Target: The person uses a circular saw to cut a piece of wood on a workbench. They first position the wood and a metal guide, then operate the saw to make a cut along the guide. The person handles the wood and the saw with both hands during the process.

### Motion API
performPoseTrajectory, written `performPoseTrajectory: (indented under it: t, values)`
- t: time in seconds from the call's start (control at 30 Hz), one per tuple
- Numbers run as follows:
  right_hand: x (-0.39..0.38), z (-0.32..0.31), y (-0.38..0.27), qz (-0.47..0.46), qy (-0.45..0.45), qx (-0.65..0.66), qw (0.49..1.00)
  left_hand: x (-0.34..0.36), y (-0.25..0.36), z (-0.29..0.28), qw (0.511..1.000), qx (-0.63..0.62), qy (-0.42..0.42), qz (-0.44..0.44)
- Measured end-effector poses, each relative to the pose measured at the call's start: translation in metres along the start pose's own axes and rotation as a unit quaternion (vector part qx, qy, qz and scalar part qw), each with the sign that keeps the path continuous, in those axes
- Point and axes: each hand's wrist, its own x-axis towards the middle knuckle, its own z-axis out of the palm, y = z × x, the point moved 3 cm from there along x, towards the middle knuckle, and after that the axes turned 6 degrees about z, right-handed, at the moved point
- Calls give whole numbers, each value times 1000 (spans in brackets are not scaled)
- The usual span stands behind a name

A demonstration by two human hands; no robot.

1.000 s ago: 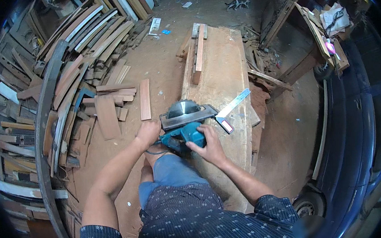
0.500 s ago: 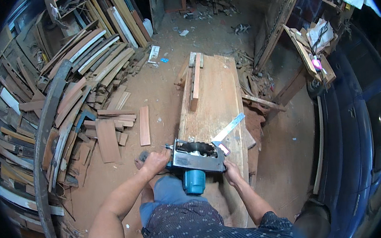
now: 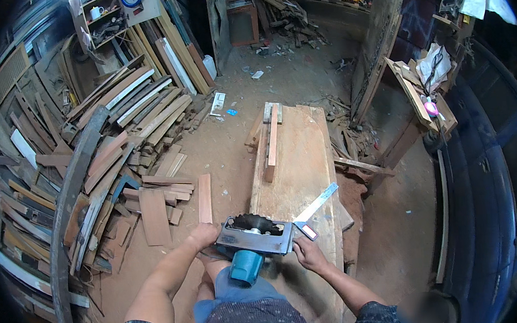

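Note:
A circular saw [image 3: 257, 240] with a teal motor housing is held base-up over the near end of the wooden bench [image 3: 300, 152]. Its dark toothed blade [image 3: 255, 222] sticks up through the base plate. My left hand [image 3: 205, 235] is closed around the saw's left end. At the right end, my right hand [image 3: 309, 254] grips the edge of the base plate. Just beyond that hand, a try square [image 3: 317, 208] with a silver blade lies on the bench. Farther along the bench's left side rests a narrow wood strip [image 3: 272, 145].
Stacked boards and offcuts [image 3: 151, 109] fill the left side, behind a long curved dark beam [image 3: 73, 194]. Loose planks [image 3: 154, 215] lie on the floor left of the bench. A dark blue car [image 3: 485, 186] stands at the right, near a wooden stand [image 3: 427, 102] with cables.
The view has tilted up, so the bench and square sit lower. Both hands have shifted the saw slightly left, and its blade shows more above the base plate.

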Motion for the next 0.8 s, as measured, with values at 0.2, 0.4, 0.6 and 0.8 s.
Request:
performPoseTrajectory:
  t: [0.2, 0.4, 0.6, 0.8]
  values:
    - [-20, 4, 20, 62, 0, -28, 998, 8, 17, -43, 999, 14, -17, 45]
    - [-33, 12, 44, 104, 14, -18, 994, 12, 24, -37, 992, 80, 53, 79]
    - [-10, 6, 25, 134, 3, 39, 990, 10, 13, -22, 998, 45, 10, 42]
    - [-6, 5, 31, 66, -1, 8, 998, 10, 18, -21, 999, 34, 6, 1]
